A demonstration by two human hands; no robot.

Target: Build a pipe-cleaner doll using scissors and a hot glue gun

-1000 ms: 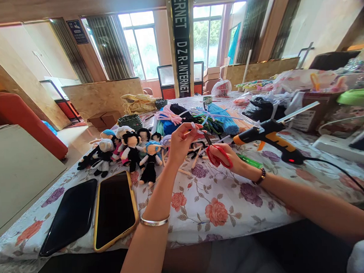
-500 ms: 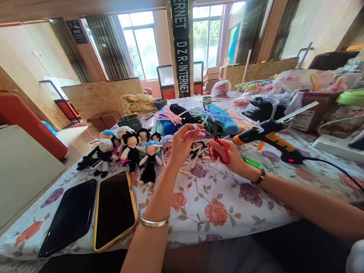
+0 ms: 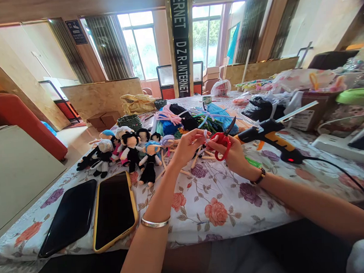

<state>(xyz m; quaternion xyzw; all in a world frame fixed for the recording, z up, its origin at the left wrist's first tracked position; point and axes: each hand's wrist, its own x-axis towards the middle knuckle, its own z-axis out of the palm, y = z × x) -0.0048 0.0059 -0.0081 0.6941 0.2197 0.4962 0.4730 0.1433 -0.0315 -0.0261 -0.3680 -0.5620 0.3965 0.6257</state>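
Scissors swung up, right hand clasping | left hand pinches fuzzy stem

I'm gripping scissors with glossy red plastic handles and dark metal blades, and pinching a fuzzy white pipe cleaner. A smooth floral cloth is covering the surface, two glossy-screened phones lying on it.

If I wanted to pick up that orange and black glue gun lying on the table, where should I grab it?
Probably by the orange and black handle of the glue gun, coming from above on the near side. The handle slopes back toward the cord and is bare there, while the nozzle points left toward the right hand, and its red light is on.
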